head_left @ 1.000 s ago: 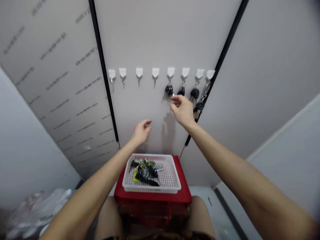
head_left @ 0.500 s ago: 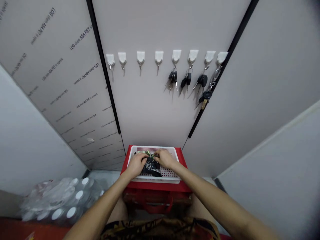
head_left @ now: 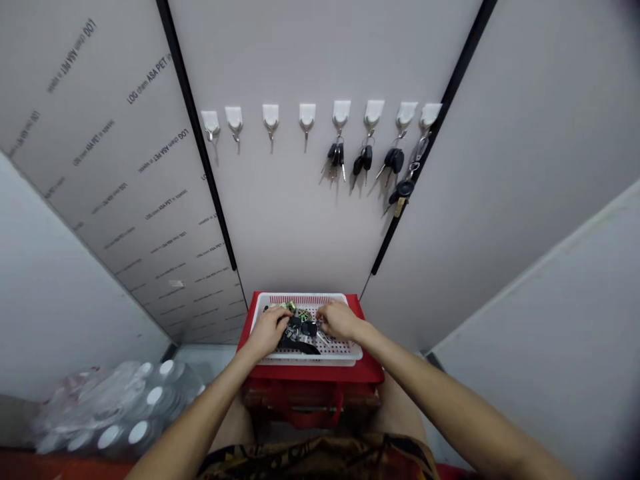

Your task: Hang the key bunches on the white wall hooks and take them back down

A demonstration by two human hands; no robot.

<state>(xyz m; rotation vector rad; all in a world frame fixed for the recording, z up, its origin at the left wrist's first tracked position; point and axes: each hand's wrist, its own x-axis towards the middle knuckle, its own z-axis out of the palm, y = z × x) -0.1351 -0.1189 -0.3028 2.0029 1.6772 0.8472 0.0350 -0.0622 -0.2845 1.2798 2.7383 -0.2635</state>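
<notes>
A white plastic basket (head_left: 313, 359) holds a tangle of keys, black pieces and small green and gold items. My left hand (head_left: 269, 329) rests at the basket's left side, with curled fingers on a black strap-like piece (head_left: 299, 346) and the pile; what its fingertips grip is hidden. At the right side, my right hand (head_left: 341, 320) pinches a bunch of keys (head_left: 323, 335) with silver blades and a black head. Green and gold trinkets (head_left: 303, 314) lie behind the pile, between both hands.
The basket sits on a red box (head_left: 367, 365). White hooks (head_left: 307, 115) line the panel above; several on the right carry key bunches (head_left: 363, 159). Shrink-wrapped bottles (head_left: 145, 407) stand at lower left. Side walls close in left and right.
My right hand has moved slightly right and drawn keys out from the pile, so their silver blades now show. The left hand stays on the pile. The whole view has shifted a little.
</notes>
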